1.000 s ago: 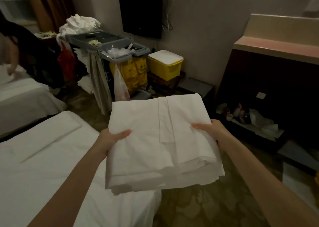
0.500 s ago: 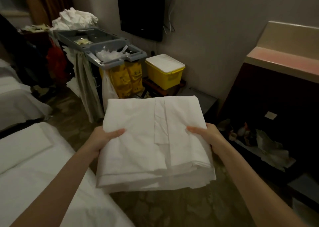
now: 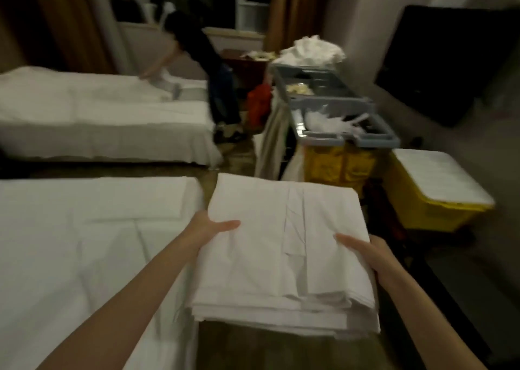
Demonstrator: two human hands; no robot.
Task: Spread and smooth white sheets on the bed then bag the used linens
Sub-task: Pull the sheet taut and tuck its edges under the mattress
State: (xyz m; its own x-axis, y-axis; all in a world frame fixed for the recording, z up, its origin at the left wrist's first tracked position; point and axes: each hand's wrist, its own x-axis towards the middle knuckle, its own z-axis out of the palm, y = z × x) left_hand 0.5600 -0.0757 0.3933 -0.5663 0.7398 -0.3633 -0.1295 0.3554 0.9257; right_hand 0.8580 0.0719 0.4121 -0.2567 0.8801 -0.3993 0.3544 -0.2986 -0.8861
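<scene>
Head view: the left hand (image 3: 209,230) and right hand (image 3: 371,253) each grip a side of the folded white sheets (image 3: 281,246), thumbs on top, holding the stack just right of the near bed (image 3: 84,243), before the housekeeping cart (image 3: 334,111).

Both forearms are bare, with no sleeve in view on either one. The left hand (image 3: 209,230) and the right hand (image 3: 368,253) wear no gloves. No ring or watch can be seen on them.
</scene>
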